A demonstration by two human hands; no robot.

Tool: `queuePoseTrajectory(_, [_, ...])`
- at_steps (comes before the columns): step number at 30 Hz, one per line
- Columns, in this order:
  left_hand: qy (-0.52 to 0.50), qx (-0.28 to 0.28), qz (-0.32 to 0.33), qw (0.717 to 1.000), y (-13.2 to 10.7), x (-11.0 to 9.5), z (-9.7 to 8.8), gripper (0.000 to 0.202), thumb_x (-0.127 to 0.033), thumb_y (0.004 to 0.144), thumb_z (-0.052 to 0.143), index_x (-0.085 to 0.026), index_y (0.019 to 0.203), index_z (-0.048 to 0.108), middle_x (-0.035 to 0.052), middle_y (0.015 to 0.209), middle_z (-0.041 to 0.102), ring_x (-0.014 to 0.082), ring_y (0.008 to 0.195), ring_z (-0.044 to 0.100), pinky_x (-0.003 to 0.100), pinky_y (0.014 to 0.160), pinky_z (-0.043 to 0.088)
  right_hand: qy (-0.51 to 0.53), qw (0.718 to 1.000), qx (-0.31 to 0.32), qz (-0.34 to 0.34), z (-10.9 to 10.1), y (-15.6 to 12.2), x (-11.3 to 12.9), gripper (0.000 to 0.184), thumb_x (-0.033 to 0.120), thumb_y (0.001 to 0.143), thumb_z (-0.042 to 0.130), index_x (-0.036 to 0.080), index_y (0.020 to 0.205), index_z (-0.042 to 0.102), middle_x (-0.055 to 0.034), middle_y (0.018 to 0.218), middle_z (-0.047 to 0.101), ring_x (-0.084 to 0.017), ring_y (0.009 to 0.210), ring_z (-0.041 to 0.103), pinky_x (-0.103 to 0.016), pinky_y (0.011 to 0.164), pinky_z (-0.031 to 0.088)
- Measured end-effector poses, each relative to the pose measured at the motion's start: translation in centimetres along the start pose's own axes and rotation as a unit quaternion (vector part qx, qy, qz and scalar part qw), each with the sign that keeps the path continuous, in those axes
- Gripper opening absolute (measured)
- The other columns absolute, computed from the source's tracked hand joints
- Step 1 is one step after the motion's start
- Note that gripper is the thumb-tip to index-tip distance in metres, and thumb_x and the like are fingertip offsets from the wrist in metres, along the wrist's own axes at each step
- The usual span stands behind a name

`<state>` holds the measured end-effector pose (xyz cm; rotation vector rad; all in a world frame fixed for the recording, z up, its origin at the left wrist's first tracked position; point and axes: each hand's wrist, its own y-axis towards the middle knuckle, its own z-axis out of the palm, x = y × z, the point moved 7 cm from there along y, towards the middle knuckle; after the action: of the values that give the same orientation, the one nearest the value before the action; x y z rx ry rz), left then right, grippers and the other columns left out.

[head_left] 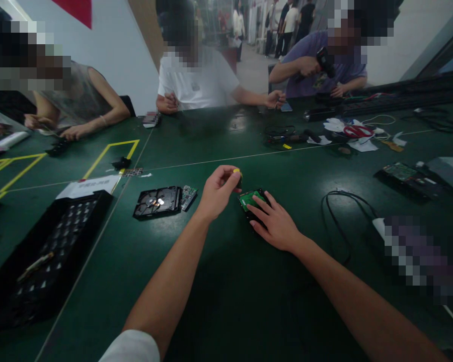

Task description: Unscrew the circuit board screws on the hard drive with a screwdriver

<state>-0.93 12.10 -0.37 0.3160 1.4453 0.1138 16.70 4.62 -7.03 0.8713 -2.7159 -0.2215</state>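
Note:
My left hand (219,193) is closed in a pinch on a small yellow-and-black tool handle (237,173), mostly hidden by the fingers. It hovers just off the upper left of a hard drive (253,197) whose green circuit board faces up. My right hand (274,221) lies over that drive with its fingers spread, covering part of the board. To the left rests another hard drive casing (157,202), black with shiny parts. Beside it lies a loose circuit board (189,197).
A long black tray (79,241) stands at the left, a white paper (87,187) behind it. A black cable (326,211) loops to the right, near another drive with a board (403,178). Several people sit across the green table; one holds a power drill (325,61).

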Motion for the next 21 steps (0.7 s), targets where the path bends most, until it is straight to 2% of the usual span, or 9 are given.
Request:
queuePoseTrajectory(6, [0.022,-0.036,0.006,0.999,0.0,0.1,-0.6,0.032,-0.04,0.087,0.083,-0.019,0.102,0.064,0.0027,0.096,0.064,0.0139,0.085,0.065,0.021,0.065,0.061,0.0,1.0,-0.001,0.003,-0.1,0.0,0.1,0.055,0.049,0.107,0.048,0.027,0.157,0.053,-0.0077,0.169,0.042,-0.045,0.161,0.023,-0.068,0.12,0.04])
queuePoseTrajectory(11, [0.049,0.014,0.035,0.998,-0.1,-0.6,0.0,0.035,-0.039,0.092,0.077,-0.024,0.123,0.069,0.0026,0.101,0.064,0.0141,0.089,0.064,0.023,0.069,0.064,0.003,1.0,0.002,0.004,-0.1,0.0,0.1,0.055,0.05,0.108,0.047,0.025,0.157,0.053,-0.0086,0.17,0.042,-0.045,0.161,0.021,-0.068,0.121,0.039])
queuePoseTrajectory(15, [0.071,0.03,0.04,0.996,-0.2,-1.0,0.3,0.025,-0.038,0.095,0.074,-0.021,0.113,0.075,0.0039,0.104,0.065,0.0141,0.09,0.064,0.024,0.071,0.065,0.011,1.0,0.002,0.005,-0.1,0.0,0.0,0.055,0.049,0.107,0.047,0.025,0.156,0.053,-0.0091,0.17,0.041,-0.045,0.162,0.02,-0.069,0.121,0.039])
queuePoseTrajectory(21, [0.048,0.009,0.031,0.998,-0.1,-0.6,-0.1,0.026,-0.037,0.089,0.08,-0.02,0.107,0.073,0.0021,0.097,0.066,0.0135,0.086,0.065,0.023,0.068,0.063,0.018,1.0,0.005,0.007,-0.1,-0.1,0.0,0.055,0.05,0.108,0.046,0.026,0.156,0.053,-0.0085,0.17,0.04,-0.045,0.162,0.018,-0.07,0.122,0.037])
